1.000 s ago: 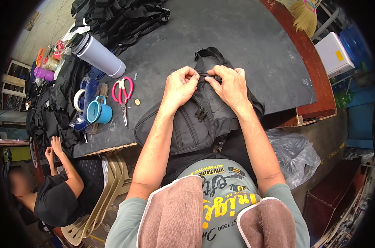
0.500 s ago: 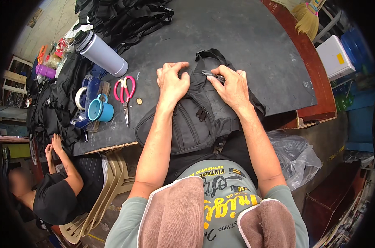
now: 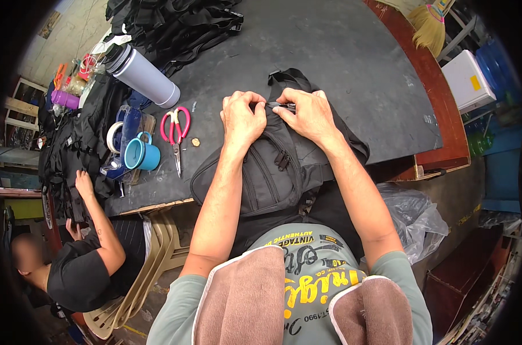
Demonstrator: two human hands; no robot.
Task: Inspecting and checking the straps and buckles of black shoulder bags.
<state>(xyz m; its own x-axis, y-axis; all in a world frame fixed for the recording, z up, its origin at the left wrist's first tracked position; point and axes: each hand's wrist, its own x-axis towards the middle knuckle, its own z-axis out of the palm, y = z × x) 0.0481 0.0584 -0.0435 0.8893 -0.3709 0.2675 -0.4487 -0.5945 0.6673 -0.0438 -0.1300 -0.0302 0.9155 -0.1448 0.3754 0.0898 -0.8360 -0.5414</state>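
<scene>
A black backpack [image 3: 266, 178] with zipped pockets lies at the table's near edge, its straps toward the far side. Over its top edge, my left hand [image 3: 243, 118] is closed in a pinch; whatever lies between its fingertips is too small or hidden to name. Close beside it, my right hand [image 3: 310, 115] grips small dark thread snips [image 3: 285, 107], their pointed blades directed at the left fingertips. Both hands nearly meet at the bag's top seam. A black strap [image 3: 287, 75] loops up just beyond them.
Left of the bag lie pink-handled scissors [image 3: 175, 129], a teal mug [image 3: 141, 154], a tape roll [image 3: 115, 136] and a lavender bottle [image 3: 146, 77]. Black strapped goods [image 3: 174, 29] are heaped at the far side. At far left a seated co-worker [image 3: 82, 270] handles black fabric.
My right hand has moved left with the snips, bringing the blades to the left fingertips. My left fingers have closed into a pinch. The co-worker's hands have moved apart.
</scene>
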